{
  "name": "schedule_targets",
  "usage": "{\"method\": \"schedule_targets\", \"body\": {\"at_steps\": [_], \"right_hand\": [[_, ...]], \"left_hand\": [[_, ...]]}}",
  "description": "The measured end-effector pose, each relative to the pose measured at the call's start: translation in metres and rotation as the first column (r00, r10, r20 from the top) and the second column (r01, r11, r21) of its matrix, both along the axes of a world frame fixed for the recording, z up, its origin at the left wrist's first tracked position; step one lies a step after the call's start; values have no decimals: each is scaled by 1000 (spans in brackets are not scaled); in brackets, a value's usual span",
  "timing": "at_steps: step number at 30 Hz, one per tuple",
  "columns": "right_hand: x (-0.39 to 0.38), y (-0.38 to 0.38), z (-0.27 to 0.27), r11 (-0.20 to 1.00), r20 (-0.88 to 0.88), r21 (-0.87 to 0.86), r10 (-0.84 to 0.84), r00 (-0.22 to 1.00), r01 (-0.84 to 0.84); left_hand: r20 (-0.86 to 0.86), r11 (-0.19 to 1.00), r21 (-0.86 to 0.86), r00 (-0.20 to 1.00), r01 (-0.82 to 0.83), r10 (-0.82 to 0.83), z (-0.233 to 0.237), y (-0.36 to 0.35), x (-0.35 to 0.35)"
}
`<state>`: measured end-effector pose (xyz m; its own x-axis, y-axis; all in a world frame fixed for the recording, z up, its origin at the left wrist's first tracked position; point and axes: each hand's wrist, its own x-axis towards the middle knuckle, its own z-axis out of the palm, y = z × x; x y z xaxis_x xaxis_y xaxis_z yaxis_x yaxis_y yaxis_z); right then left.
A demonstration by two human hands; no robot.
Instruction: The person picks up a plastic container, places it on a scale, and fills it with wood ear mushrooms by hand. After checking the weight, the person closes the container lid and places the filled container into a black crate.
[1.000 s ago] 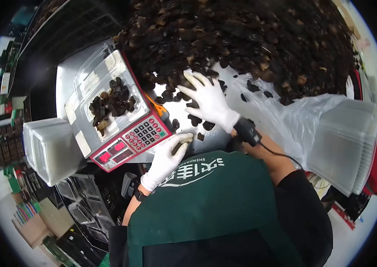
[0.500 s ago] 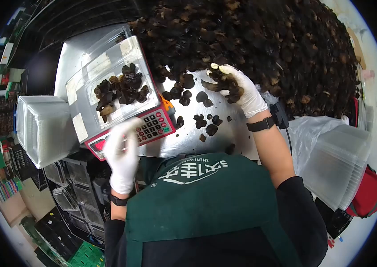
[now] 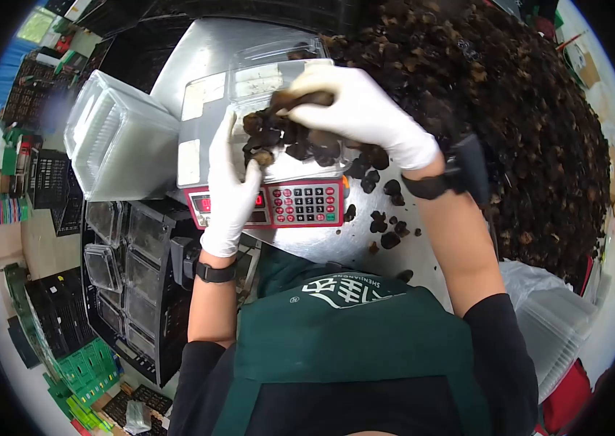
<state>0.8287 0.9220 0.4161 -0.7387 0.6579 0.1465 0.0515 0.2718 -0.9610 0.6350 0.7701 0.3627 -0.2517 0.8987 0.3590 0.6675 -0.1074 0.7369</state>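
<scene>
A clear plastic tray (image 3: 286, 171) holding dark wood-ear mushrooms (image 3: 296, 139) rests on a red and silver scale (image 3: 190, 161). My left hand (image 3: 231, 185), in a white glove, is at the tray's left side, thumb and fingers apart, with a brownish piece near the thumb. Above the tray, my right hand (image 3: 355, 105), also gloved, has its fingers closed round dark mushroom pieces (image 3: 306, 103). The scale's keypad (image 3: 304, 205) shows in front; my left hand partly covers its red display.
A large mushroom heap (image 3: 532, 131) fills the right. Loose pieces (image 3: 390, 240) dot the metal table (image 3: 307, 245). Stacked clear containers (image 3: 122, 138) stand left of the scale, others (image 3: 554, 323) at the lower right. A black crate with clear boxes (image 3: 137, 280) stands at the lower left.
My right hand has moved left from the table to above the tray, carrying mushroom pieces. My left hand has moved up to the tray's left side. The view has shifted, placing the scale farther right.
</scene>
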Motion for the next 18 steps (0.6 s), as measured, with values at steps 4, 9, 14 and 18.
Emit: {"method": "schedule_targets", "body": {"at_steps": [4, 9, 14, 18], "right_hand": [[-42, -9, -34, 711, 255, 649, 131, 958, -270], [-16, -12, -4, 873, 181, 420, 189, 965, -249], [-11, -8, -38, 800, 201, 583, 29, 979, -143], [-8, -14, -16, 751, 171, 652, -11, 985, -105]], "left_hand": [[41, 999, -3, 998, 44, -44, 0, 1, 6], [19, 999, -53, 1000, 11, -10, 4, -4, 4], [98, 1000, 13, 995, 19, -20, 15, 0, 5], [62, 1000, 1, 998, 29, -29, 18, 10, 4]]}}
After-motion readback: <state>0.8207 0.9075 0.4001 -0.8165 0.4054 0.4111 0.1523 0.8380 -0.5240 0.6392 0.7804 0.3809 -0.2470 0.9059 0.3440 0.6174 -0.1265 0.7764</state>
